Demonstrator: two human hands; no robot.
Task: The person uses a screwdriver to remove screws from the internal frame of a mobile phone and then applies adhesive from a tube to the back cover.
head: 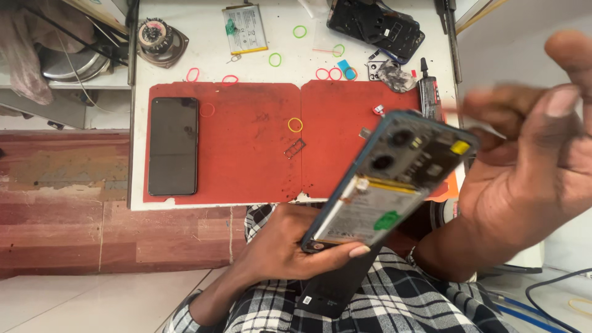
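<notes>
The left hand (290,243) is gripping the lower end of an opened blue smartphone with its battery and circuit board exposed (388,179), holding it tilted above the red work mat (246,148) on the white counter (179,68). The right hand (536,154) is hovering beside it, blurred, its grip spread and holding nothing.

Opened phone held over the desk's near edge

The left hand (290,246) grips the opened phone (388,179) from below; the right hand (530,172) hovers just right of it. On the mat (246,160) beyond them, a closed phone (173,145) lies far left; a loose battery (245,28) and back cover (376,26) lie behind the mat.
</notes>
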